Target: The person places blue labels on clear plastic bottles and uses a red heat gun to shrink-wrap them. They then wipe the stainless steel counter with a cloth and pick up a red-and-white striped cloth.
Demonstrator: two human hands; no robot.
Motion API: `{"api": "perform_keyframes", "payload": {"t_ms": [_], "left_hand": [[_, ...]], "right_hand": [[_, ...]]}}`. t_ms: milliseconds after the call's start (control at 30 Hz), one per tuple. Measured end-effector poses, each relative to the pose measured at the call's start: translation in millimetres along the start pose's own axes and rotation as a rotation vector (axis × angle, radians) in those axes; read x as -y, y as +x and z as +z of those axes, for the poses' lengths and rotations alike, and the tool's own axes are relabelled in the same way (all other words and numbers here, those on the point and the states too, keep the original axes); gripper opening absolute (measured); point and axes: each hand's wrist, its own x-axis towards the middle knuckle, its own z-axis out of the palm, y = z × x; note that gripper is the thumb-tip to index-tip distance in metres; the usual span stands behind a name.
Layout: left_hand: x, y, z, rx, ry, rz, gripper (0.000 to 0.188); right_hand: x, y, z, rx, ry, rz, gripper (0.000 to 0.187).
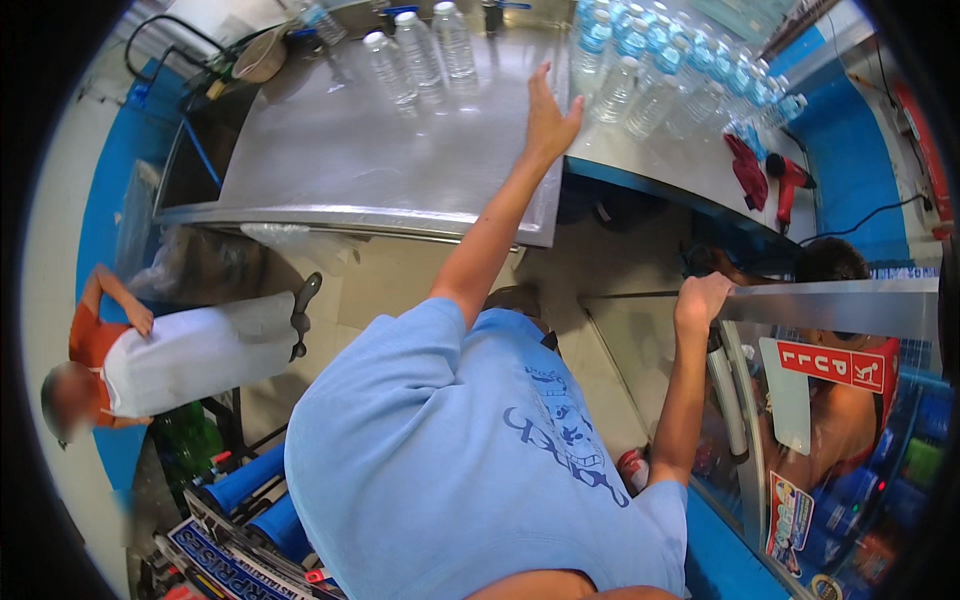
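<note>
a steel worktop [350, 150] spreads across the upper middle; a glass door [835, 308] with a metal frame stands at the right; a cluster of clear bottles [656, 100] sits beyond the worktop's right edge; three more bottles [420, 52] stand at its far side; the left hand [552, 115], spread wide and holding nothing, is between both groups, nearer the cluster; the right hand [703, 298] curls over the door's edge.

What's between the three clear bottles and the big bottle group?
The head view shows the left hand between the clear bottles and the bottle group, over bare steel tabletop.
</note>
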Motion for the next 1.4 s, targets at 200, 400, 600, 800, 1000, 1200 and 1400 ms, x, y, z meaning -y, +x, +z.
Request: {"api": "perform_keyframes", "payload": {"t_ms": [200,400,600,800,1000,1200,1400], "left_hand": [[22,93,-104,-0.258,0.194,0.012,0.047],[66,225,-112,0.300,0.775,0.071,0.048],[109,254,-80,0.651,1.020,-0.029,0.053],[116,265,-78,0.620,0.805,0.147,0.050],[91,250,-36,0.503,0.388,0.241,0.041],[73,242,49,0.537,0.207,0.154,0.046],[60,217,72,0.517,0.159,0.265,0.046]], "right_hand": [[-2,1,-15,0.058,0.070,0.014,0.017],[22,-2,-15,0.042,0.116,0.132,0.024],[32,-20,-20,0.152,0.070,0.109,0.031],[56,-16,-21,0.340,-0.016,0.222,0.030],[46,-20,-14,0.351,-0.002,0.173,0.017],[28,-28,-17,0.266,0.113,0.190,0.020],[29,-26,-23,0.320,0.202,0.271,0.021]]}}
